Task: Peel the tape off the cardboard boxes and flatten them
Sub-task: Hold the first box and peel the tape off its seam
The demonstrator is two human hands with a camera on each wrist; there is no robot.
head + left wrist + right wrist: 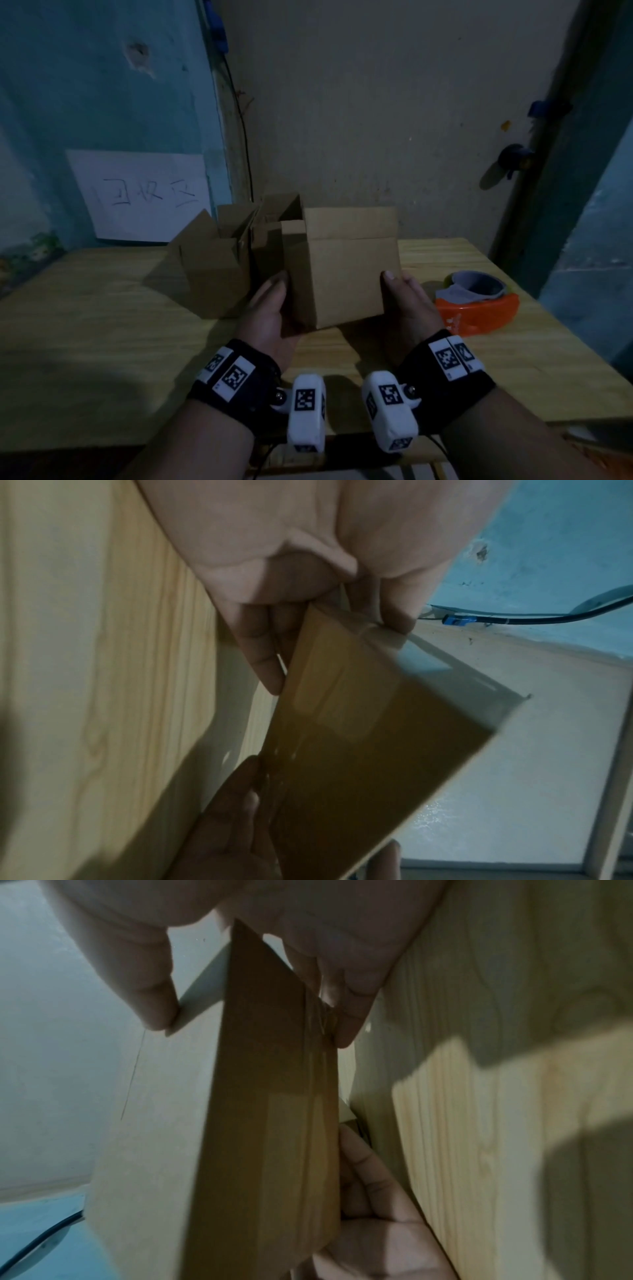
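Note:
A brown cardboard box [349, 270] with its top flaps standing up is held just above the wooden table [102, 342], slightly tilted. My left hand [272, 308] grips its left side and my right hand [406, 301] grips its right side. Each thumb lies on the near face, with the fingers tucked under the bottom. In the left wrist view, clear tape [342, 696] runs along the box bottom [359, 764] beside my left fingers [263, 664]. The right wrist view shows the same taped seam [318, 1096] with my right fingertips [346, 1026] on it.
Two more open cardboard boxes [212, 270] [270, 219] stand behind and to the left. An orange tape dispenser [479, 308] lies on the table to the right. A white paper sign [140, 195] hangs on the blue wall. A cable [243, 137] runs down the corner.

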